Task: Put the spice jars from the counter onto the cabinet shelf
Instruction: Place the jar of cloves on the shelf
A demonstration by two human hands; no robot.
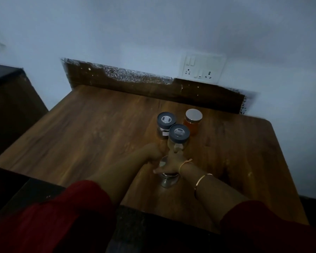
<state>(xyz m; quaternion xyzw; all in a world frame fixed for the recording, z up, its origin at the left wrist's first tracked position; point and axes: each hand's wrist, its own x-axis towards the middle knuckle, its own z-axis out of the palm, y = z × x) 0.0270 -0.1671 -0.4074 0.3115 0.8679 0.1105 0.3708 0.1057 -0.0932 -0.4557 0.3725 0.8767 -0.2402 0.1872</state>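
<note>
A small steel jar (167,181) stands near the front of the wooden counter (91,128). My right hand (170,166) lies over its top and grips it, thumb to the left. My left hand (152,152) rests against the jar's far left side; its fingers are hidden, so its grip is unclear. Just behind the hands stands a glass jar with a grey lid (179,134). A second grey-lidded jar (166,121) and an orange-filled jar with a silver lid (193,117) stand farther back. No cabinet shelf shows.
A wall socket and switch plate (201,68) sits above the counter's dark backsplash (135,88). A dark cabinet or appliance (9,99) stands to the left. The room is dim. The counter's front edge (153,214) is dark stone.
</note>
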